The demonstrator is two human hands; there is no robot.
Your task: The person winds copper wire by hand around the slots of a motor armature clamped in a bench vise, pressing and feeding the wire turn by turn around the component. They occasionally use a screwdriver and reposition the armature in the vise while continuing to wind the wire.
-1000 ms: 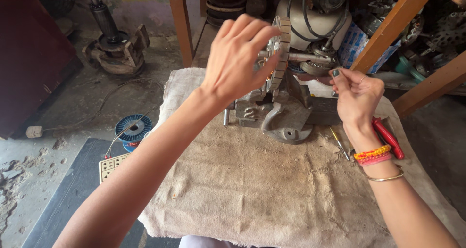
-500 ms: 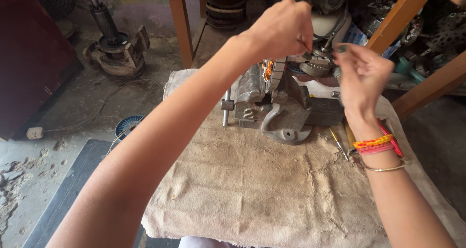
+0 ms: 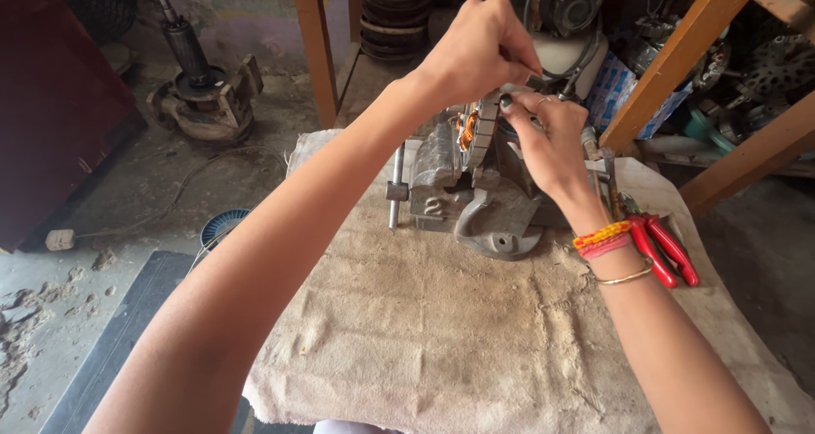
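A worn beige cloth point(image 3: 441, 332) covers the worktable and carries everything, giving a soft bed for heavy metal parts. Near its far edge sits a grey cast-metal bench vise point(image 3: 475, 200), its jaws closed on a motor stator point(image 3: 477, 132) with orange copper windings, so the part stands upright and steady while both hands work above it. The vise's slide bar point(image 3: 395, 183) hangs on the left side. The left hand point(image 3: 475, 52) hovers over the top of the stator, fingers curled and pinched together on something too small to make out. The right hand point(image 3: 552, 141), wearing bangles point(image 3: 604, 237) at the wrist, rests against the stator's right face, fingertips also pinched close beside the left hand's; what it grips cannot be told. Red-handled pliers point(image 3: 666, 247) lie at the cloth's right edge, within easy reach. A blue wire spool point(image 3: 219, 226) sits on the floor off the left edge. Compared with a second ago, the left hand has closed from an open spread into a pinch and moved toward the far edge, and the two hands have drawn together.
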